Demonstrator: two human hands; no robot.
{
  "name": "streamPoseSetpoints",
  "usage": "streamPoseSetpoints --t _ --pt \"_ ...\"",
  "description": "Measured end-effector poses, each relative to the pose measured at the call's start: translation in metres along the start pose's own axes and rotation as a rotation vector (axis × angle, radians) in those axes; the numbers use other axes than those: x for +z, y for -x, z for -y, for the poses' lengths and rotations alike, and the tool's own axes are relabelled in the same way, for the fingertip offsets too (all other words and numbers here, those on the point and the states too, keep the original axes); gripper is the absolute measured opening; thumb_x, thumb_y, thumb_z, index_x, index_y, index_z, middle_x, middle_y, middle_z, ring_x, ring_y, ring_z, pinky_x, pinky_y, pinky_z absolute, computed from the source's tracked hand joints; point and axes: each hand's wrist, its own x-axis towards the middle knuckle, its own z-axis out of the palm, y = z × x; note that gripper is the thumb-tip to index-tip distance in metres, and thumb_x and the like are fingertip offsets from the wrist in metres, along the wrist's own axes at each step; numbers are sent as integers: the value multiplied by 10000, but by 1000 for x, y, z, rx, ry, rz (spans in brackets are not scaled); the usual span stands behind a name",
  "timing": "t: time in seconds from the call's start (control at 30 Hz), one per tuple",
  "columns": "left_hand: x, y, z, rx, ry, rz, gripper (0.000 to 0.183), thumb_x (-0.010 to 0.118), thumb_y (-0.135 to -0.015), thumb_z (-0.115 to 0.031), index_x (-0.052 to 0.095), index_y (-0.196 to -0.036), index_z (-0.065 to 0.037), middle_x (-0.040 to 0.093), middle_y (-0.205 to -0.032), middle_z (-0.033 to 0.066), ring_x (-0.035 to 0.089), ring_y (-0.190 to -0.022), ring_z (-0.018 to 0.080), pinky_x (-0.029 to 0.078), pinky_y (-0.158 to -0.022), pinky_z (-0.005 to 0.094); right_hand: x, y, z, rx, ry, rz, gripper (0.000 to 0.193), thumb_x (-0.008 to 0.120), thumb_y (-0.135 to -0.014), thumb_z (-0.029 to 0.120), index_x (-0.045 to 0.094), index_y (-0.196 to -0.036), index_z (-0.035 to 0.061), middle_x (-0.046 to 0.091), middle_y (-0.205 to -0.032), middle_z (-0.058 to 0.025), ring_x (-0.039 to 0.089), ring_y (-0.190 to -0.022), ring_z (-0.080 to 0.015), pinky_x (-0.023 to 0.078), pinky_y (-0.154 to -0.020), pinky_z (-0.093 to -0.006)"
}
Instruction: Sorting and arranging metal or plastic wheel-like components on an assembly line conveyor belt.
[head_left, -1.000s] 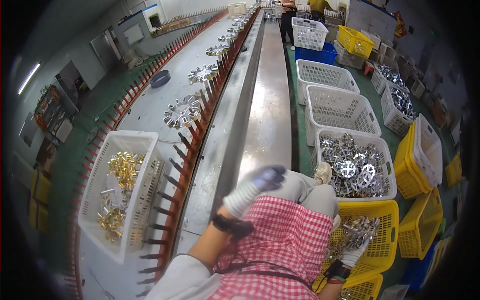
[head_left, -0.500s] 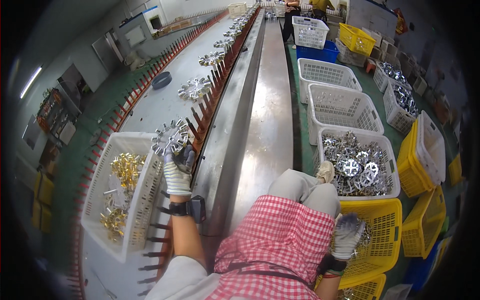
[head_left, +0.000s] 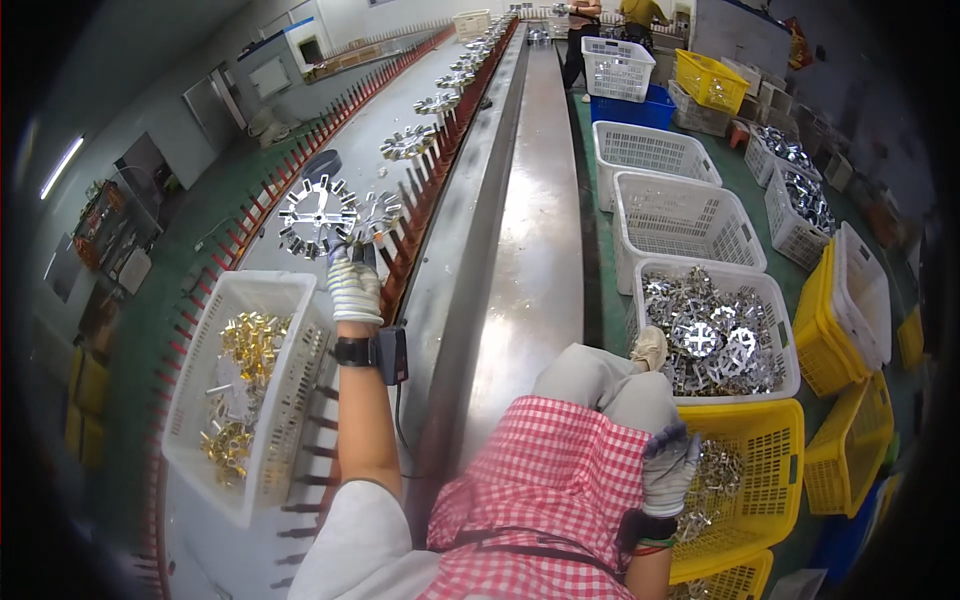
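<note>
My left hand, in a striped glove, grips the near edge of a round silver metal wheel with rectangular tabs around its rim. The wheel is tilted up above the grey conveyor belt. Just right of it a similar wheel sits beside the row of upright rods. My right hand, also gloved, is raised by my apron at the left edge of the yellow basket. Its fingers are loosely bent and apart, with nothing visible in them. Small silver metal parts lie in that basket.
A white basket of gold and silver pieces stands on the belt at left. More wheels line the belt further off. Red rods edge it. A white basket of silver parts stands at right; people are at the far end.
My left hand has moved forward, lifting the wheel up and turning its flat side into view. My right hand has drawn slightly left and back from the yellow basket's parts.
</note>
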Motion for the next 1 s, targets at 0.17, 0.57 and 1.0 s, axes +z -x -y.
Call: streamPoseSetpoints --t 0.17,0.57,1.0 --pt "7 15 -2 -85 -38 -23 146 543 -823 -163 569 -938 -78 592 -851 16 564 -715 134 490 -637 269 -6 1 4 3 27 53 446 327 -909 368 569 -1039 16 604 -986 -125 570 -848 -247 452 -810 -386" --pt "11 100 -49 268 -265 -130 254 476 -854 -202 560 -1067 -93 604 -962 36 579 -822 144 485 -743 285 26 6 -14 -65 282 -191 302 436 -885 322 570 -935 56 535 -765 -49 467 -674 -167 391 -650 -287" --pt "136 227 -83 -452 -992 642 222 585 -773 -91 587 -970 10 600 -925 79 559 -858 132 446 -739 250 90 8 -58 -14 723 302 592 536 -810 422 333 -1248 78 474 -1128 -132 490 -1044 -280 456 -837 -420"
